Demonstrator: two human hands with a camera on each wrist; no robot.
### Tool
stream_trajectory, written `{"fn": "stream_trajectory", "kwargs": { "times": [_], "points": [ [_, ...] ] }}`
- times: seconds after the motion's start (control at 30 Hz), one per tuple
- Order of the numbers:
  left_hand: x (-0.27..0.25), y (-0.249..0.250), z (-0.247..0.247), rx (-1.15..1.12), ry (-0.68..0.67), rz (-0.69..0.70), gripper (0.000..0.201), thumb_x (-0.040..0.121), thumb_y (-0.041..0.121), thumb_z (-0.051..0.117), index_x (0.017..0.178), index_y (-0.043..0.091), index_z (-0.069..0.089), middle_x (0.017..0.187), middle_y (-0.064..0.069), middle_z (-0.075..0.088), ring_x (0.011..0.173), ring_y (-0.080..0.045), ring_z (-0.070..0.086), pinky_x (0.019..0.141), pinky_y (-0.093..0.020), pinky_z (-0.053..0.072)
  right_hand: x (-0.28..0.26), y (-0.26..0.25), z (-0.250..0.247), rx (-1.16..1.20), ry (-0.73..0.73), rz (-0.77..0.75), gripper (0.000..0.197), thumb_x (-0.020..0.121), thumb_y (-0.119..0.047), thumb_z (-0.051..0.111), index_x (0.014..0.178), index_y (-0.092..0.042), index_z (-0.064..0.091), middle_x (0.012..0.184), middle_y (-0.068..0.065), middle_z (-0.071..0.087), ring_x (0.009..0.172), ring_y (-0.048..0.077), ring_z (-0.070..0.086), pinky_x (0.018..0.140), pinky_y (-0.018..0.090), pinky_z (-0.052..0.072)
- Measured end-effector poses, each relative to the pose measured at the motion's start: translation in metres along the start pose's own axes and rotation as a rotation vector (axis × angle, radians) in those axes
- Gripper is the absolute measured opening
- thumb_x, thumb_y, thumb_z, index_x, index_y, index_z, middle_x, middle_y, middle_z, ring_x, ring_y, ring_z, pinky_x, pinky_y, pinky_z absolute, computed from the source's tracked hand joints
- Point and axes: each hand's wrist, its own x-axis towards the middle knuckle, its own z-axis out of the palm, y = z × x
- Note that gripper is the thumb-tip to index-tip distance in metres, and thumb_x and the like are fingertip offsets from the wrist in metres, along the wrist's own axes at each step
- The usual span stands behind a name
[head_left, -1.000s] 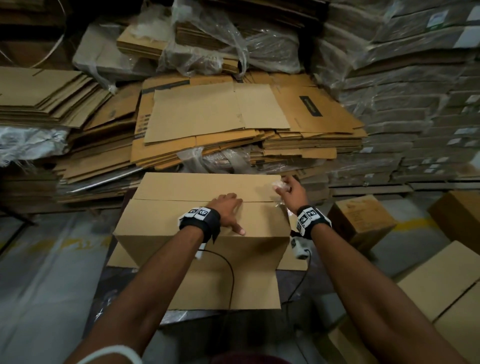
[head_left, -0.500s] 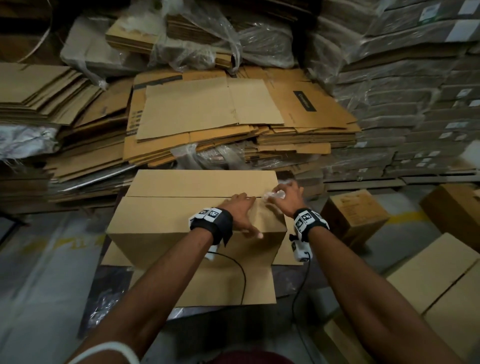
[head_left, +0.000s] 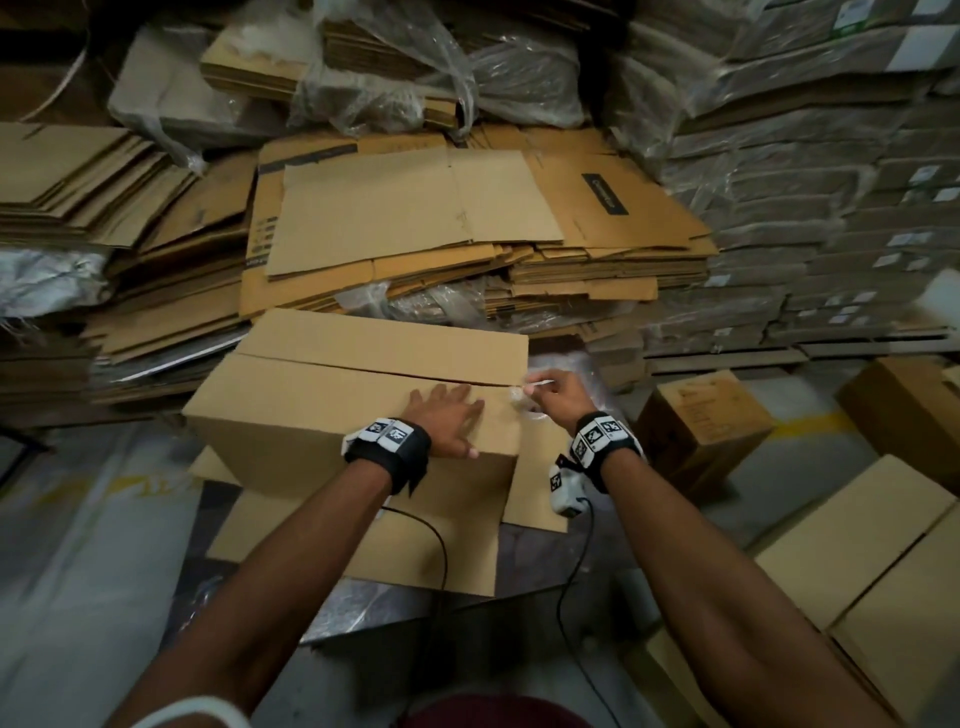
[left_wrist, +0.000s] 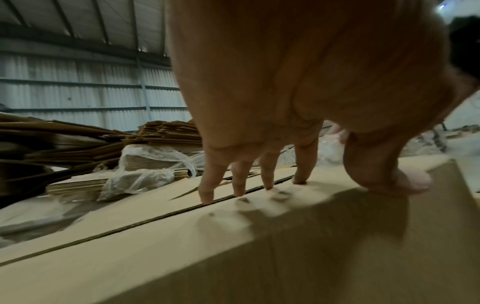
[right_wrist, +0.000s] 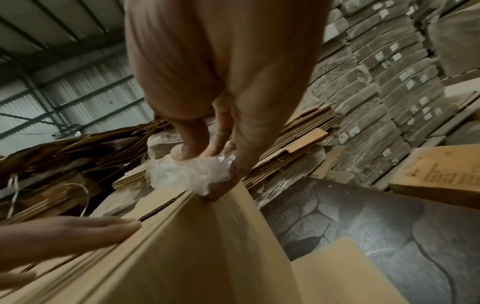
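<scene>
While the left hand (head_left: 447, 420) lies flat on the closed cardboard box (head_left: 311, 408), fingers straight and slightly spread with their tips at the flap seam, the right hand (head_left: 558, 394) pinches a crumpled wad of clear plastic (right_wrist: 183, 172) at the seam's right end, in front of stacked flattened cartons (head_left: 405, 208).

The cardboard box (head_left: 322, 405) hides its inside under shut flaps, and the left hand (head_left: 449, 423) covers part of its top. At the box's 3 o'clock end the right hand (head_left: 561, 397) pinches crumpled clear film (right_wrist: 182, 174). Fingers cover the film's top, and whether it is tape or wrap cannot be told. The right wrist view smears the box's near wall and cuts the left hand off at 9 o'clock. At 1 o'clock, the print on a flattened carton (head_left: 660, 228) with a black label (head_left: 605, 193) is too small to read.
</scene>
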Motion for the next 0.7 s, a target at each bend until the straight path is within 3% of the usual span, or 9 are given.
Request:
{"fn": "stream_trajectory", "kwargs": {
  "times": [0.1, 0.23, 0.3, 0.37, 0.4, 0.47, 0.53, 0.6, 0.7],
  "points": [
    [-0.012, -0.034, -0.005, 0.002, -0.023, -0.040, 0.091, 0.084, 0.051, 0.074, 0.160, 0.037, 0.024, 0.169, -0.002, 0.015, 0.151, -0.036, 0.020, 0.117, -0.062, 0.023, -0.013, -0.006, 0.019, -0.011, -0.097, -0.067, 0.018, 0.100, 0.001, 0.059, 0.113, 0.001, 0.070, 0.100, 0.010, 0.069, 0.090, 0.017, 0.067, 0.065, 0.016, 0.055],
    [-0.020, -0.054, -0.005, -0.030, -0.022, -0.124, 0.084, 0.085, 0.034, 0.070, 0.158, 0.036, 0.029, 0.168, 0.000, 0.019, 0.146, -0.035, 0.031, 0.115, -0.058, 0.031, -0.012, 0.020, 0.042, 0.002, -0.064, 0.022, 0.040, 0.091, -0.016, 0.070, 0.129, -0.018, 0.058, 0.125, 0.020, 0.065, 0.106, 0.030, 0.067, 0.088, 0.041, 0.061],
    [-0.019, -0.049, 0.000, -0.115, -0.004, -0.138, 0.078, 0.087, 0.026, 0.061, 0.158, 0.031, 0.030, 0.168, -0.004, 0.018, 0.145, -0.037, 0.030, 0.114, -0.058, 0.034, -0.015, 0.025, 0.052, 0.032, -0.049, 0.013, 0.039, 0.095, -0.011, 0.067, 0.133, -0.008, 0.058, 0.128, 0.026, 0.063, 0.099, 0.027, 0.067, 0.083, 0.036, 0.062],
    [-0.016, -0.037, 0.007, -0.180, 0.052, -0.132, 0.073, 0.088, 0.024, 0.056, 0.157, 0.024, 0.032, 0.167, -0.009, 0.017, 0.148, -0.036, 0.025, 0.115, -0.058, 0.032, -0.022, 0.021, 0.061, -0.008, -0.010, -0.046, 0.022, 0.099, -0.002, 0.060, 0.120, -0.001, 0.068, 0.122, 0.028, 0.066, 0.082, 0.018, 0.064, 0.065, 0.023, 0.059],
    [-0.016, -0.029, 0.010, -0.207, 0.088, -0.122, 0.073, 0.089, 0.025, 0.057, 0.158, 0.022, 0.032, 0.168, -0.010, 0.015, 0.150, -0.034, 0.021, 0.117, -0.058, 0.029, -0.023, 0.021, 0.065, -0.053, 0.030, -0.069, 0.017, 0.098, -0.003, 0.060, 0.110, -0.006, 0.072, 0.122, 0.026, 0.066, 0.082, 0.018, 0.063, 0.065, 0.026, 0.059],
    [-0.012, -0.014, 0.015, -0.282, 0.164, -0.092, 0.075, 0.092, 0.034, 0.060, 0.159, 0.020, 0.029, 0.170, -0.007, 0.007, 0.155, -0.030, 0.010, 0.122, -0.057, 0.021, -0.025, 0.020, 0.067, -0.140, 0.099, -0.088, 0.011, 0.095, -0.008, 0.065, 0.095, -0.016, 0.072, 0.130, 0.022, 0.050, 0.104, 0.027, 0.059, 0.091, 0.038, 0.057],
    [-0.005, -0.003, 0.018, -0.331, 0.220, -0.056, 0.074, 0.097, 0.039, 0.056, 0.162, 0.021, 0.024, 0.172, -0.003, 0.000, 0.157, -0.026, 0.003, 0.124, -0.056, 0.015, -0.028, 0.020, 0.068, -0.223, 0.112, -0.107, 0.006, 0.092, -0.010, 0.069, 0.090, -0.016, 0.070, 0.137, 0.019, 0.039, 0.127, 0.032, 0.046, 0.111, 0.033, 0.039],
    [0.005, 0.002, 0.024, -0.327, 0.252, -0.032, 0.069, 0.102, 0.033, 0.049, 0.163, 0.021, 0.020, 0.172, -0.003, -0.002, 0.158, -0.024, 0.002, 0.124, -0.054, 0.012, -0.030, 0.020, 0.068, -0.201, 0.127, -0.141, 0.003, 0.091, -0.007, 0.067, 0.091, -0.005, 0.070, 0.140, 0.018, 0.050, 0.133, 0.029, 0.046, 0.108, 0.026, 0.032],
    [0.014, 0.005, 0.042, -0.326, 0.268, -0.027, 0.061, 0.108, 0.031, 0.035, 0.164, 0.024, 0.013, 0.172, -0.001, -0.001, 0.158, -0.020, 0.002, 0.125, -0.050, 0.002, -0.041, 0.018, 0.071, 0.019, 0.182, -0.102, 0.010, 0.087, 0.005, 0.056, 0.084, 0.003, 0.065, 0.114, 0.009, 0.069, 0.114, 0.023, 0.060, 0.090, 0.025, 0.038]
  ]
}}
